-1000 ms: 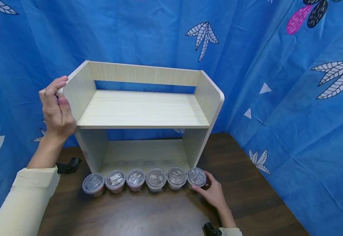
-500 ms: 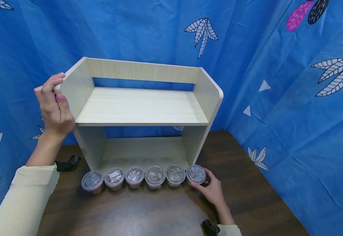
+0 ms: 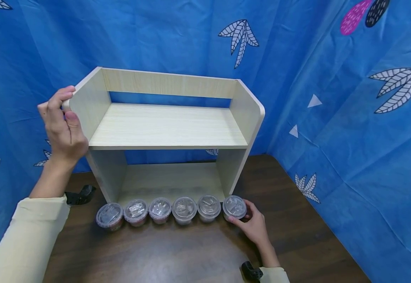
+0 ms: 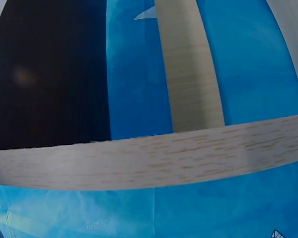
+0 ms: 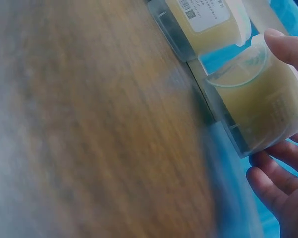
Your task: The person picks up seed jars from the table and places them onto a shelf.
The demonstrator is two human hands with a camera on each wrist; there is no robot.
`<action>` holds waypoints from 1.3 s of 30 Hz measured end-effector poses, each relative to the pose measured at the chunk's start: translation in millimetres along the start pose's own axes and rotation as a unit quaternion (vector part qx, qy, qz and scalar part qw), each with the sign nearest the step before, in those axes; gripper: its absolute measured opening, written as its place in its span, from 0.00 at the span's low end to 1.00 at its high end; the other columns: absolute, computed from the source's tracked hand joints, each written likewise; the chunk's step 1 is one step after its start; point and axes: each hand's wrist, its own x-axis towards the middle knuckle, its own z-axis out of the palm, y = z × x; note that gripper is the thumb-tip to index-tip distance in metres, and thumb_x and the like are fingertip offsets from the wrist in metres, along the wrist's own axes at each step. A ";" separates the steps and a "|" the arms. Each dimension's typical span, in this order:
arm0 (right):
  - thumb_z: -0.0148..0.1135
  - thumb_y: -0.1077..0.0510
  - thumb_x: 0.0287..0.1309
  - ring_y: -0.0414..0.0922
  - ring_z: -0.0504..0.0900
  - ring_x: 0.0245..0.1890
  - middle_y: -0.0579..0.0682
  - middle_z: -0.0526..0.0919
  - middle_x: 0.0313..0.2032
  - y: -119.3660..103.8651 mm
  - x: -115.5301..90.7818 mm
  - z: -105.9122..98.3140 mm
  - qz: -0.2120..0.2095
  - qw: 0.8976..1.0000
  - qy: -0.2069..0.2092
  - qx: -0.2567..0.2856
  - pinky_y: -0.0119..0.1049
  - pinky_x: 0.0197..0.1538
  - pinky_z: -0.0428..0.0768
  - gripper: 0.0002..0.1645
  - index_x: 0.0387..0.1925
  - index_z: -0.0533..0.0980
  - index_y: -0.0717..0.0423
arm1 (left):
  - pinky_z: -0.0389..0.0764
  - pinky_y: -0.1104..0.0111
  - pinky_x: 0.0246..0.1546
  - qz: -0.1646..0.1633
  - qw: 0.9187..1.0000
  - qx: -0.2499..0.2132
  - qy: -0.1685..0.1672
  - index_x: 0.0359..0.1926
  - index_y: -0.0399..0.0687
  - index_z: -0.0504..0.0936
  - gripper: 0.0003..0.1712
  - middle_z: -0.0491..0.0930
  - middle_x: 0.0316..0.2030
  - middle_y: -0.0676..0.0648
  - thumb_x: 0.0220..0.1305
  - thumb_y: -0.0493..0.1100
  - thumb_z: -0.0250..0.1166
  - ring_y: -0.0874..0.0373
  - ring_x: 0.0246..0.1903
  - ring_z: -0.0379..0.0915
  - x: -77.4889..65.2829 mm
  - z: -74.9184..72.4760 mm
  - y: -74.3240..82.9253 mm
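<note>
A pale wooden two-tier shelf (image 3: 170, 125) stands on the table. My left hand (image 3: 61, 125) grips the upper front edge of its left side panel, fingers over the outside. The left wrist view shows the panel's edge (image 4: 149, 166) up close, but not the hand. Along the shelf's lower front is a row of clear lidded plastic cups. My right hand (image 3: 253, 226) holds the rightmost cup (image 3: 234, 206) between thumb and fingers. In the right wrist view, this cup (image 5: 265, 99) has yellowish contents, and a neighbouring cup (image 5: 203, 22) bears a white label.
Left of the held cup are several more cups, among them one at the far left end (image 3: 109, 215) and one beside the held cup (image 3: 209, 207). The dark wooden table (image 3: 170, 255) reaches a blue patterned curtain (image 3: 177, 35) behind and to the right.
The head view has shifted slightly. A slightly wider gap shows between the rightmost cup and its neighbour. Both hands keep their holds.
</note>
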 end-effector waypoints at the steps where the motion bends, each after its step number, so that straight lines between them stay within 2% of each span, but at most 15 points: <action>1: 0.83 0.48 0.37 0.47 0.79 0.41 0.56 0.82 0.51 -0.5 -0.2 -0.5 0.000 1.000 0.001 0.000 0.37 0.41 0.79 0.48 0.60 0.73 0.60 | 0.59 0.64 0.53 0.000 1.000 0.001 0.000 0.53 0.35 0.71 0.22 0.75 0.59 0.44 0.72 0.48 0.43 0.44 0.52 0.64 0.1 -0.1 0.1; 11: 0.84 0.49 0.36 0.46 0.79 0.40 0.54 0.83 0.47 -4.2 -1.7 -5.3 -0.013 1.000 0.019 0.006 0.35 0.40 0.77 0.46 0.58 0.74 0.60 | 0.57 0.62 0.54 0.004 1.000 0.000 -0.004 0.53 0.35 0.71 0.23 0.75 0.60 0.44 0.72 0.50 0.43 0.43 0.53 0.64 0.4 -0.8 0.4; 18: 0.84 0.52 0.35 0.45 0.79 0.40 0.53 0.83 0.44 -8.3 -1.7 -7.5 -0.030 0.999 0.038 0.015 0.40 0.40 0.79 0.45 0.57 0.75 0.61 | 0.58 0.63 0.53 0.001 1.000 0.003 -0.010 0.54 0.36 0.71 0.24 0.75 0.60 0.44 0.72 0.51 0.44 0.45 0.54 0.64 0.2 -1.5 0.0; 26: 0.83 0.52 0.37 0.46 0.79 0.44 0.54 0.83 0.48 -15.8 -2.1 -12.6 -0.019 0.999 0.036 0.022 0.36 0.42 0.78 0.45 0.58 0.74 0.61 | 0.60 0.64 0.51 -0.001 1.000 0.009 -0.011 0.54 0.36 0.71 0.21 0.75 0.60 0.45 0.70 0.46 0.44 0.46 0.54 0.63 -0.2 -1.9 -0.1; 33: 0.83 0.54 0.37 0.46 0.79 0.45 0.54 0.83 0.49 -24.2 -1.6 -16.5 -0.019 0.998 0.043 0.031 0.42 0.44 0.79 0.44 0.58 0.74 0.60 | 0.59 0.64 0.51 0.002 1.000 0.011 -0.001 0.53 0.36 0.71 0.20 0.75 0.59 0.45 0.70 0.45 0.44 0.45 0.53 0.63 -0.2 -0.4 1.2; 39: 0.83 0.54 0.36 0.45 0.79 0.44 0.54 0.83 0.49 -29.1 -1.4 -19.1 -0.022 0.998 0.046 0.030 0.37 0.43 0.78 0.44 0.58 0.74 0.60 | 0.59 0.63 0.52 0.005 1.000 0.007 0.005 0.52 0.36 0.71 0.19 0.76 0.59 0.43 0.69 0.44 0.44 0.44 0.53 0.64 0.6 0.4 2.8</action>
